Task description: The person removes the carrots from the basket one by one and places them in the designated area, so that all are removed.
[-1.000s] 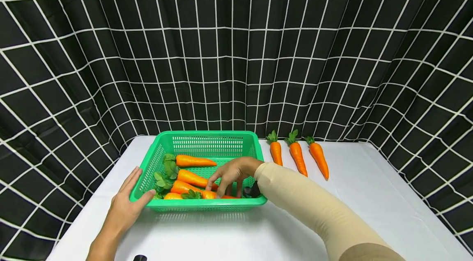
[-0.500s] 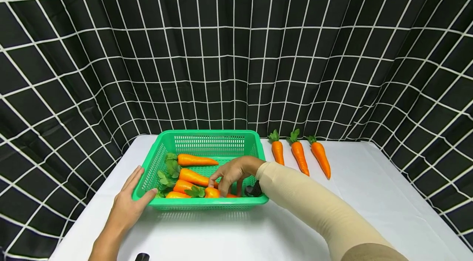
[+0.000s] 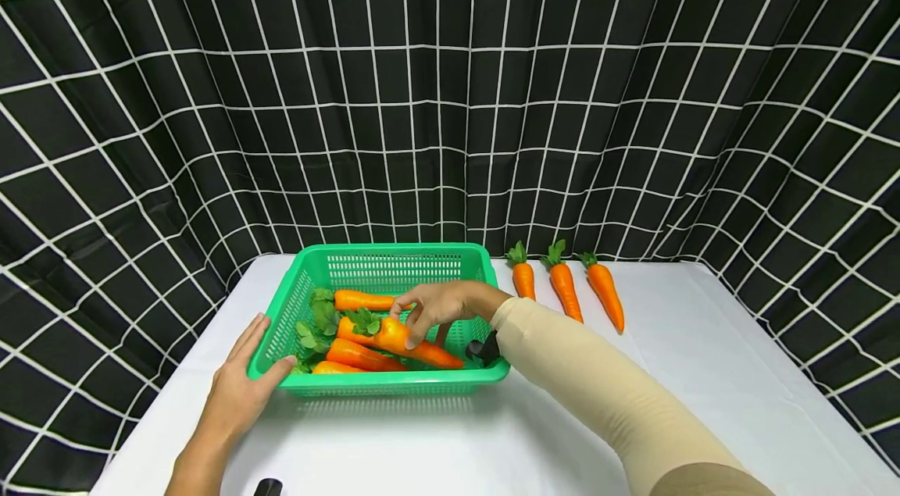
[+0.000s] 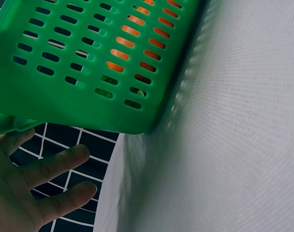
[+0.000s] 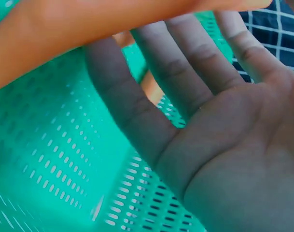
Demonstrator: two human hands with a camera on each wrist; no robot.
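Observation:
A green perforated plastic basket (image 3: 394,381) stands on the white-covered table. My left hand (image 3: 242,387) rests against its near left corner, thumb over the rim, and in the left wrist view its fingers (image 4: 64,162) are spread and fairly straight. Inside the basket, my right hand (image 3: 444,304) pinches an orange carrot (image 3: 434,355) with green leaves between thumb and fingers. That carrot is tilted, leafy end up and to the left, above the others. In the right wrist view the carrot (image 5: 89,29) crosses the fingertips. Beneath it lie several carrots (image 3: 355,353), leaves at the left, partly hidden.
Three carrots (image 3: 565,290) lie side by side on the table right of the basket, leaves away from me. A dark object (image 3: 483,350) shows by my right wrist. Another black object (image 3: 269,487) sits at the bottom edge. A black curtain with white grid (image 3: 450,90) surrounds the table.
My right hand has lifted a carrot from the basket's near side, up and away from me; its whole length now shows. My left hand has stayed at the basket's corner.

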